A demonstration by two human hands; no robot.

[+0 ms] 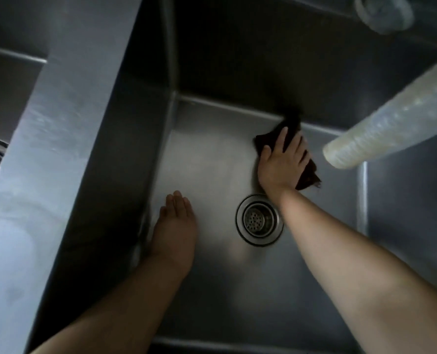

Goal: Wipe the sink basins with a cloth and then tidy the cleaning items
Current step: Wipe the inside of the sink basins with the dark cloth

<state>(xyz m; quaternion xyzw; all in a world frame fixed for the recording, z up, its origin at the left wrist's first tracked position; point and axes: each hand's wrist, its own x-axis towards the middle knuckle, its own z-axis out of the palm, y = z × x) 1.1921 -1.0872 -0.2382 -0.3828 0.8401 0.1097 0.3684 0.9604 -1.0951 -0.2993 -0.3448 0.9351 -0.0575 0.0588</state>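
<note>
One steel sink basin (pixel 212 154), one round perforated drain (pixel 259 219), one dark crumpled cloth (pixel 292 129). The cloth lies beyond the drain, its long axis diagonal toward the back wall. Of the two hands, the right hand (pixel 282 162) presses it with flat fingers; the left hand (pixel 176 218), left of the drain, is relaxed and holds nothing.

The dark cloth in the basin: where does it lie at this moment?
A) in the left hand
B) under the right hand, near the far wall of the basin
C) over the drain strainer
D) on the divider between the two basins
B: the right hand presses the dark cloth flat on the basin floor near the far wall, beyond the drain strainer; the left hand holds nothing.
</note>
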